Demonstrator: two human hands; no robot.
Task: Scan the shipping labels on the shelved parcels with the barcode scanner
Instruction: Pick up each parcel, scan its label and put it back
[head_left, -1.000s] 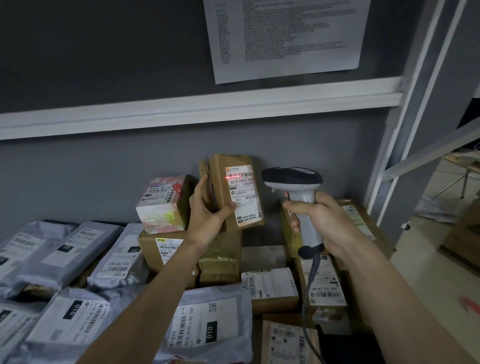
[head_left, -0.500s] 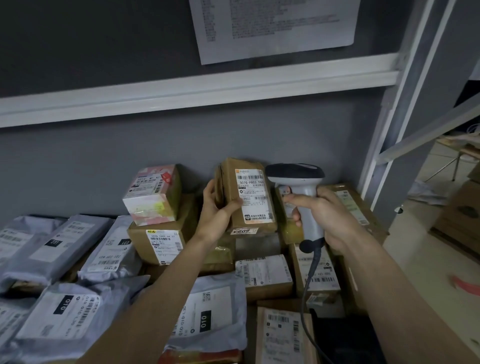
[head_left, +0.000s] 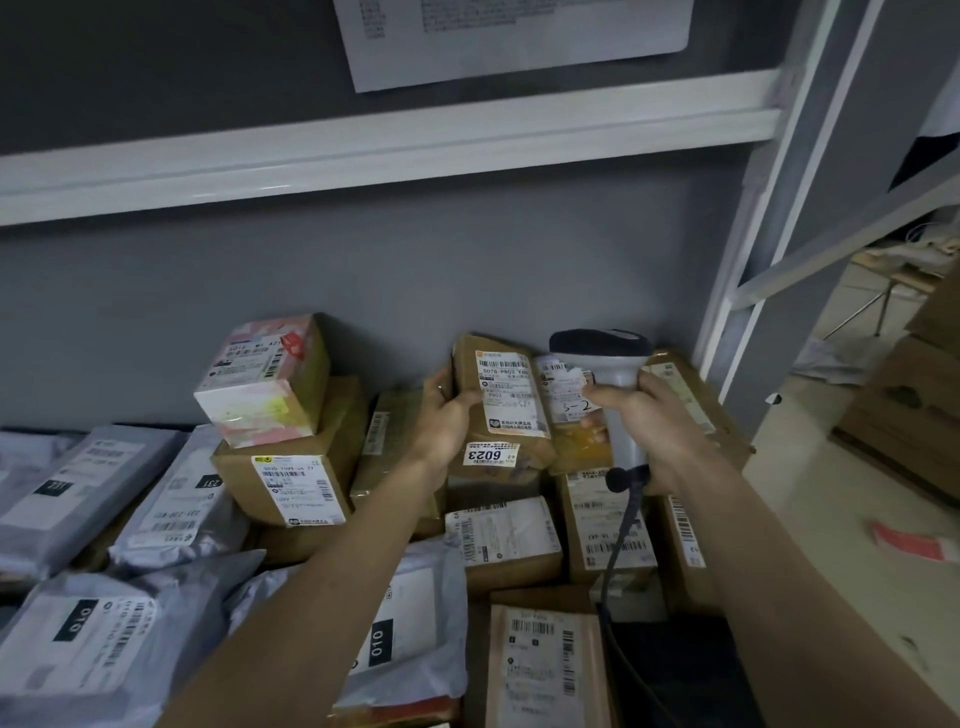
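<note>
My left hand (head_left: 444, 415) grips a small brown parcel (head_left: 501, 397) by its left edge, white shipping label facing me, its base low against the box marked 6023 (head_left: 491, 457). My right hand (head_left: 652, 421) holds the grey-and-white barcode scanner (head_left: 605, 358) by its handle, just right of that parcel, with its black cable (head_left: 621, 545) hanging down. No red scan line shows on the label. Behind the scanner stands another labelled brown parcel (head_left: 563, 395), partly hidden.
Brown boxes (head_left: 291, 483) and grey poly mailers (head_left: 78, 639) are piled on the shelf against a grey wall. A pink-and-white box (head_left: 260, 384) tops the left stack. A white shelf rail (head_left: 363, 150) runs overhead, a white upright (head_left: 748, 291) at right; cardboard boxes (head_left: 914, 415) on the floor beyond.
The red scan line on the label has gone. My left hand has lowered the small parcel toward the stack, and the scanner has come down with it, closer to the parcel.
</note>
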